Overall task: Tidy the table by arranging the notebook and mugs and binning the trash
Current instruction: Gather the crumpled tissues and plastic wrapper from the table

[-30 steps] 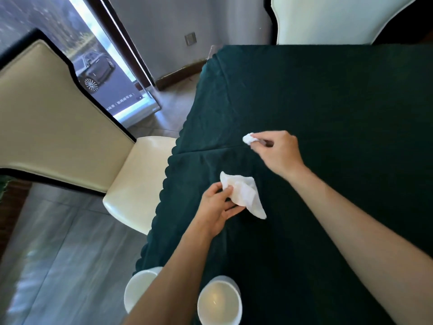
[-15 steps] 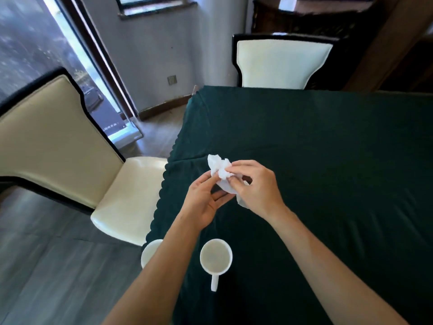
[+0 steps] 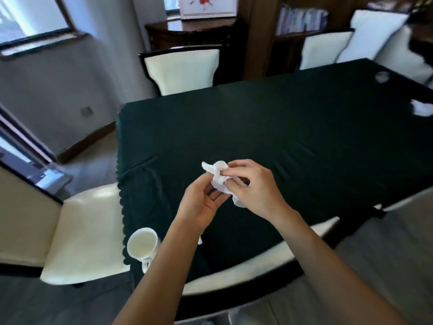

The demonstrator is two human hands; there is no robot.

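Note:
Both hands meet above the near left part of the dark green tablecloth (image 3: 281,127). My right hand (image 3: 253,188) pinches crumpled white tissue (image 3: 218,177) and presses it into my left hand (image 3: 199,205), whose palm faces up with fingers curled under the paper. A white mug (image 3: 141,245) stands at the table's near left corner; my left forearm hides whatever lies right of it. Two more white scraps lie far right on the table: one crumpled tissue (image 3: 420,108) and a paler wad (image 3: 382,76). No notebook is in view.
Cream chairs with dark frames surround the table: one at the left (image 3: 77,231), one at the far end (image 3: 182,66), one just below me (image 3: 234,275), others at the back right (image 3: 328,48). A dark wooden sideboard (image 3: 192,31) stands behind.
My right hand brought its small tissue ball over to the tissue in my left hand, and both pieces are now bunched together. The view has tilted up, showing the far end of the table.

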